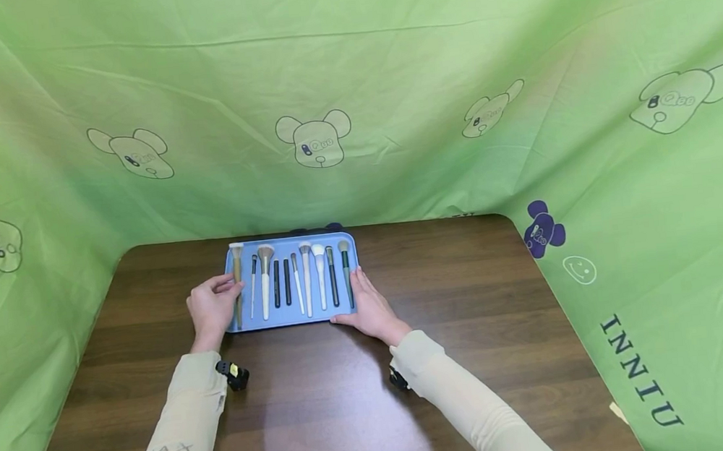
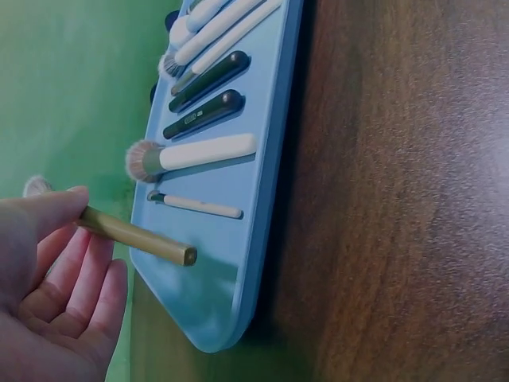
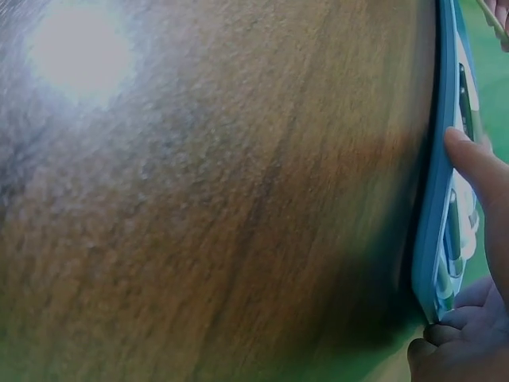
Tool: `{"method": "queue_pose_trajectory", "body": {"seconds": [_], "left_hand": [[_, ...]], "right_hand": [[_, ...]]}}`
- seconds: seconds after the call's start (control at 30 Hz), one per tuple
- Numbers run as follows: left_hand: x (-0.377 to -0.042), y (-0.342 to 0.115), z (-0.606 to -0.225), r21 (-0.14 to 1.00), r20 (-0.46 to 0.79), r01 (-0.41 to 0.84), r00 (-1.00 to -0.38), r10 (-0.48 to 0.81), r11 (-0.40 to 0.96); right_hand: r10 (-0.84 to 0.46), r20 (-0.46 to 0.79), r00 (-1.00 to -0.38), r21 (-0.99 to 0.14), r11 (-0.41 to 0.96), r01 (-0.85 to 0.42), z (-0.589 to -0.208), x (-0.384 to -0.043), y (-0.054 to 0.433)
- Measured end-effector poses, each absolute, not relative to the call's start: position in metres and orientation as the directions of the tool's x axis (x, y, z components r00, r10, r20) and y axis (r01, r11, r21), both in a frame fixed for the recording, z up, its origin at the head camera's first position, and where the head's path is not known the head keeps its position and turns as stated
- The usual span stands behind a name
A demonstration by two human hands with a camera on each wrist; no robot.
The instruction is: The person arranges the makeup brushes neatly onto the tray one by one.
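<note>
At the left end of a blue tray [image 1: 292,323], my left hand [image 1: 211,309] pinches a makeup brush [image 2: 139,236] with a golden-brown handle between thumb and fingers. The left wrist view has this brush over the tray, its pale bristles [image 2: 37,185] partly hidden behind the hand. My right hand [image 1: 373,311] grips the tray's near right corner, thumb [image 3: 469,155] on the front rim and fingers along the right side. More makeup brushes lie side by side in the tray, among them a thick white-handled one [image 1: 265,285], short black ones [image 1: 277,284] and a green-handled one [image 1: 348,277].
The tray sits near the far edge of a brown wooden table [image 1: 326,403]. Green cloth [image 1: 384,56] with printed bear heads hangs behind the table and along both sides. Light reflects brightly off the tabletop in front of the tray.
</note>
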State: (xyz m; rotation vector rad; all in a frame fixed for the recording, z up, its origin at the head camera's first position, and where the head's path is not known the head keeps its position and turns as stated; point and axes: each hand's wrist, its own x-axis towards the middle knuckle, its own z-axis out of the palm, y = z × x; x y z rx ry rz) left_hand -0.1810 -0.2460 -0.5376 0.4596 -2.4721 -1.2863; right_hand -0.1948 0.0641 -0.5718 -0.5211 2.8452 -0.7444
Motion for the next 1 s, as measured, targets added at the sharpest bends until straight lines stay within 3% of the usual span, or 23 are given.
{"method": "queue_pose_trajectory", "body": {"seconds": [0.77,1.0], "left_hand": [[-0.198,-0.253,-0.537,0.790,0.034,-0.225,-0.913,-0.407,0.571],[-0.202,-0.257,-0.541,0.750,0.079,-0.224,-0.904,-0.421,0.623]], "right_hand": [[-0.360,-0.076,-0.930,-0.522,0.809,-0.270,-0.571,-0.195,0.063],[-0.358,-0.080,-0.930,-0.529,0.806,-0.265,-0.572,-0.195,0.063]]}}
